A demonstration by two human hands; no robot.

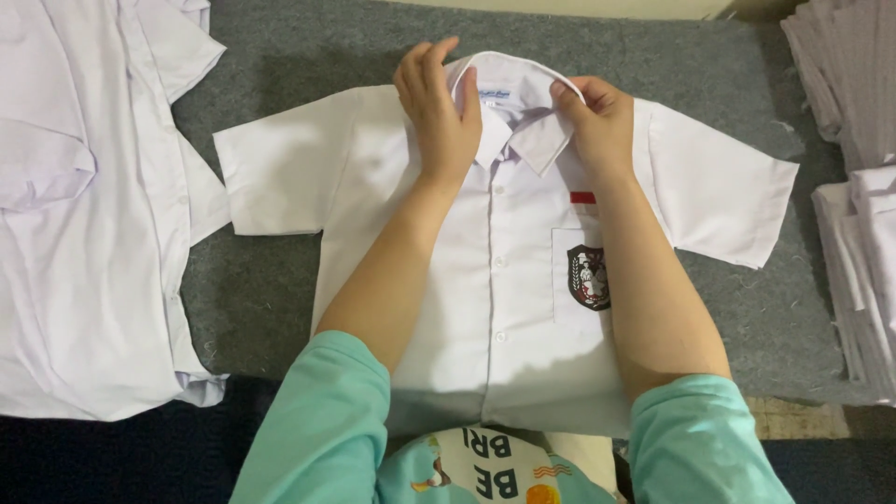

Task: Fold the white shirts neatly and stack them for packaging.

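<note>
White cotton shirt (495,280), short-sleeved and buttoned up, lies face up on the grey felt surface (747,308), its long axis running straight away from the person, collar (523,103) at the far end and hem nearest their body. Both hands are up at that collar. The left hand (439,107) lies flat with fingers together on the collar's left wing, pressing rather than gripping. The right hand (597,117) pinches the right wing's edge between thumb and fingers. Just below the right hand sit a small red strip and a dark pocket badge (588,277). Well to the left of the left hand lies another white shirt (84,215); far right of the right hand, stacks of folded white cloth (859,187).
</note>
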